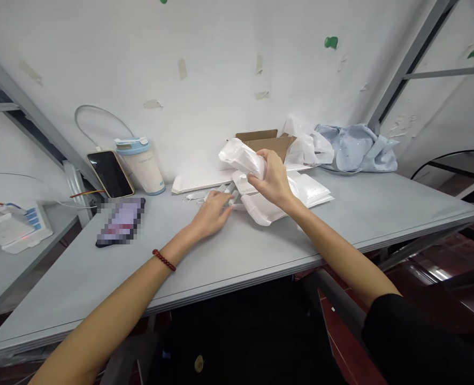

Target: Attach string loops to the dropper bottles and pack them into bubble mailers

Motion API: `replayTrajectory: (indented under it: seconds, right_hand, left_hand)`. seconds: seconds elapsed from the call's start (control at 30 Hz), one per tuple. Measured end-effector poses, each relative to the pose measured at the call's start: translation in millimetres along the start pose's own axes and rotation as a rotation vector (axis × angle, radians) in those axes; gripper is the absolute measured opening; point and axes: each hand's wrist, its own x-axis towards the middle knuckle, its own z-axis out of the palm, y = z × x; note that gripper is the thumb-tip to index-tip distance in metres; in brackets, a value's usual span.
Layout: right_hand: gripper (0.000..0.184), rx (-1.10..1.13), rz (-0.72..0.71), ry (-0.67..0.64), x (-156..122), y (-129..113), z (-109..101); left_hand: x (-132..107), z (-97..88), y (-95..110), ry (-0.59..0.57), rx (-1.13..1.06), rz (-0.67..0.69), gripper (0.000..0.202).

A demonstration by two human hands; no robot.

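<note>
My right hand (274, 179) is closed on a white plastic packet (241, 156), lifted above a pile of white padded mailer bags (305, 191) on the grey table (261, 251). My left hand (213, 212) rests low on the table, fingers curled round a small grey-white item (229, 199) at the pile's left edge; what it is I cannot make out. A red bead bracelet (163, 260) circles my left wrist.
A brown cardboard box (267, 141), a clear plastic bag (309, 144) and a light blue cloth (357, 148) lie at the back. On the left are a blue-lidded cup (139, 164), a leaning phone (111, 174), a second phone (121, 222) lying flat, and a white device (10, 227).
</note>
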Motion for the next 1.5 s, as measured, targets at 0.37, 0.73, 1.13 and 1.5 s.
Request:
replayTrajectory:
  seconds: [0.37,0.73,1.13,1.5]
  right_hand:
    - [0.049,-0.12,0.053,-0.21,-1.9,-3.6,-1.1]
    - [0.05,-0.085,-0.115,-0.337,-7.7,-7.3,-1.1]
    - [0.047,0.102,-0.174,-0.334,-9.3,-8.6,3.5]
    - [0.045,0.049,-0.198,-0.212,-7.4,-12.2,-0.2]
  left_hand:
    - [6.0,-39.1,0.9,-0.125,-0.193,-0.183,0.02]
    - [11.0,-71.9,-20.4,0.37,-0.431,-0.354,0.026]
    - [6.3,-53.1,9.7,0.238,-0.261,-0.122,0.026]
    - [11.6,-57.6,4.6,0.418,-0.531,-0.386,0.036]
